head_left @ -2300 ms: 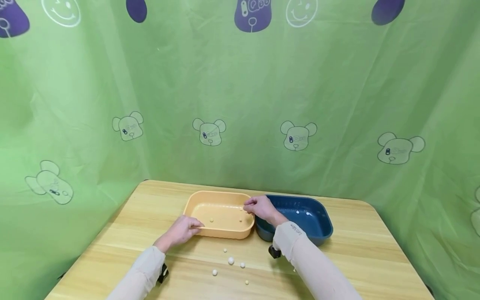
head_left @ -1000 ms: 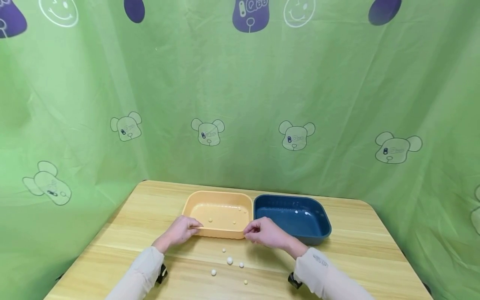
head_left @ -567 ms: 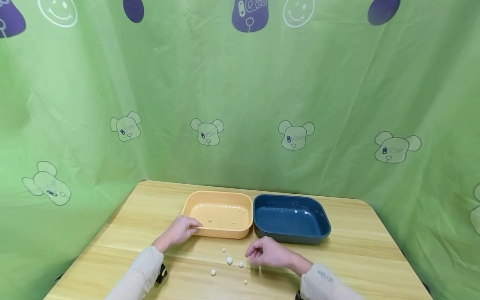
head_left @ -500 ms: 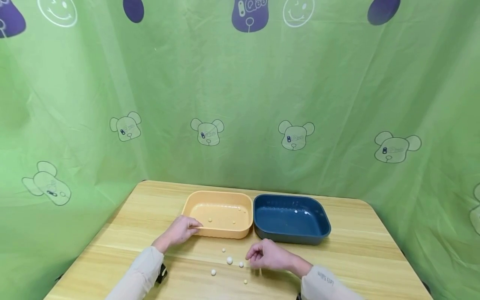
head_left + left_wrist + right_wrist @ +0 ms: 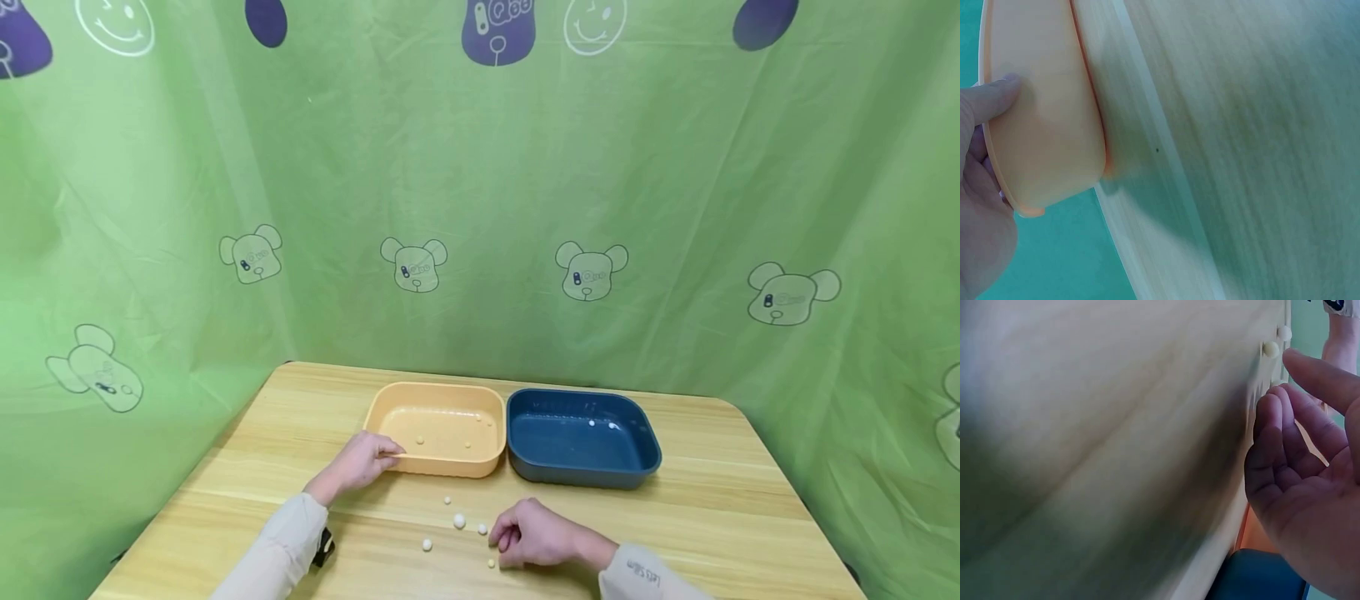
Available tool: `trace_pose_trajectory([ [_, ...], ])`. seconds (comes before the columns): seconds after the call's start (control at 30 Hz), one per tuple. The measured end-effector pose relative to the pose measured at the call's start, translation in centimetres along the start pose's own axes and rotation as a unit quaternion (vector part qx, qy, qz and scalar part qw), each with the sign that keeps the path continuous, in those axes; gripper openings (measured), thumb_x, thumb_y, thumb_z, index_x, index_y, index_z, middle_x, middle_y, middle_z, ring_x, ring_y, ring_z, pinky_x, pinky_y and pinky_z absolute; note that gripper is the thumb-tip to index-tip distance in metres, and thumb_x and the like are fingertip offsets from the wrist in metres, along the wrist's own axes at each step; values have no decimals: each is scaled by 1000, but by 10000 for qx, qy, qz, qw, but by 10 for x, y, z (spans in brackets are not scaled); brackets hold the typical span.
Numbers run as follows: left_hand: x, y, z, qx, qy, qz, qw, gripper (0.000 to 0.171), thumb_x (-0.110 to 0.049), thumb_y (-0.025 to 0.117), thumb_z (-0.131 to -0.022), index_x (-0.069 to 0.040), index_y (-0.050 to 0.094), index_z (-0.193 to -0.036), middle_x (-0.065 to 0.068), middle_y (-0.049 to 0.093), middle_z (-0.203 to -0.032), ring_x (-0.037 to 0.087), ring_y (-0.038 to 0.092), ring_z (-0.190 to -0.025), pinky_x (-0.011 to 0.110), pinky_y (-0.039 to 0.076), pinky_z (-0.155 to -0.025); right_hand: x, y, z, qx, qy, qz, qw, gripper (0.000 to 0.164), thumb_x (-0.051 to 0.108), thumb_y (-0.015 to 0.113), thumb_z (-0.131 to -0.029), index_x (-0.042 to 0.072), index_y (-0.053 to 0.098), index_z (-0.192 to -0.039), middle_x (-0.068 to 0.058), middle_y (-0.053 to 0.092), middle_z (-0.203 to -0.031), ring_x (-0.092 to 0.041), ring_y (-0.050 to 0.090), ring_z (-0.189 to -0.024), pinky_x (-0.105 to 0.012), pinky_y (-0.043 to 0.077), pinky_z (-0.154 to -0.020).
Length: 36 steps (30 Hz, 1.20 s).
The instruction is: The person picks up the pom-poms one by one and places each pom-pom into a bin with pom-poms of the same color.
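Observation:
My left hand (image 5: 358, 461) grips the near left rim of a peach plastic basin (image 5: 450, 468); in the left wrist view its thumb (image 5: 1004, 94) lies against the basin's wall. Over the table, my right hand (image 5: 542, 535) reaches down beside a small yellowish ball (image 5: 491, 564). Its thumb and fingers are parted around a gap, holding nothing that shows. The right wrist view has a pale ball (image 5: 1271, 349) just beyond the fingertips. Several white balls, among them a larger one (image 5: 459, 521), lie left of the hand. A few small yellowish balls (image 5: 420, 440) sit inside the peach basin.
A dark blue basin (image 5: 585, 477) stands right against the peach one, with a few small white balls (image 5: 592, 423) in it. Both rest toward the back of a wooden table (image 5: 712, 500). A green curtain (image 5: 480, 333) hangs behind and at the sides.
My right hand has left the peach basin, moved down and toward me over the table, and its fingers have parted beside the yellowish ball. The left hand keeps its hold on the rim.

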<state>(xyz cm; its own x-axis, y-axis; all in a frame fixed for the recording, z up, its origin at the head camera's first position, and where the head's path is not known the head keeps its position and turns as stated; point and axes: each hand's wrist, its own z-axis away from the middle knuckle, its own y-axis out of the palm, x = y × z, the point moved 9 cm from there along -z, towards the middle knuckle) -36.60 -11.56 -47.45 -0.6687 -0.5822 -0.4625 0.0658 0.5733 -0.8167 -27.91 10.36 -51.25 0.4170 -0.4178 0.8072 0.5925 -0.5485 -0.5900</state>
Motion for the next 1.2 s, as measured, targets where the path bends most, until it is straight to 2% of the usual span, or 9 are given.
trace_pose_trajectory([
  [0.17, 6, 4, 0, 134, -304, -62, 9994, 12, -3, 69, -82, -9, 74, -92, 4, 72, -91, 18, 68, -84, 31, 55, -77, 3, 2, -1, 126, -17, 425, 9990, 18, 4, 78, -73, 8, 69, -88, 10, 60, -72, 4, 53, -65, -16, 49, -60],
  [0.43, 2, 2, -1, 68, -207, -141, 9997, 12, -4, 70, -82, -8, 74, -92, 4, 72, -92, 20, 68, -85, 33, 55, -78, 7, 7, -6, 197, -233, 974, 9948, 16, 9, 79, -75, 11, 69, -88, 13, 57, -69, 7, 49, -63, -14, 48, -59],
  [0.73, 5, 3, 0, 119, -294, -153, 9994, 12, -4, 70, -83, -8, 74, -93, 5, 72, -92, 20, 68, -85, 33, 55, -78, 10, 9, -6, 159, -367, 1165, 9924, 14, 9, 78, -76, 13, 69, -85, 17, 55, -68, 8, 49, -63, -13, 46, -59],
  [0.97, 6, 4, -1, 210, -390, -157, 9989, 11, -6, 69, -83, -8, 74, -93, 4, 72, -93, 18, 67, -86, 33, 54, -79, 16, 11, -6, 140, -700, 1299, 9890, 11, 8, 77, -75, 14, 70, -81, 16, 57, -68, 9, 49, -63, -12, 46, -57],
  [1.2, 5, 3, -1, 164, -326, -148, 9992, 12, -4, 70, -83, -8, 74, -93, 4, 72, -92, 18, 68, -85, 32, 55, -78, 21, 11, -4, 157, -842, 1280, 9881, 10, 5, 76, -75, 13, 71, -78, 14, 58, -69, 9, 50, -63, -11, 46, -57],
])
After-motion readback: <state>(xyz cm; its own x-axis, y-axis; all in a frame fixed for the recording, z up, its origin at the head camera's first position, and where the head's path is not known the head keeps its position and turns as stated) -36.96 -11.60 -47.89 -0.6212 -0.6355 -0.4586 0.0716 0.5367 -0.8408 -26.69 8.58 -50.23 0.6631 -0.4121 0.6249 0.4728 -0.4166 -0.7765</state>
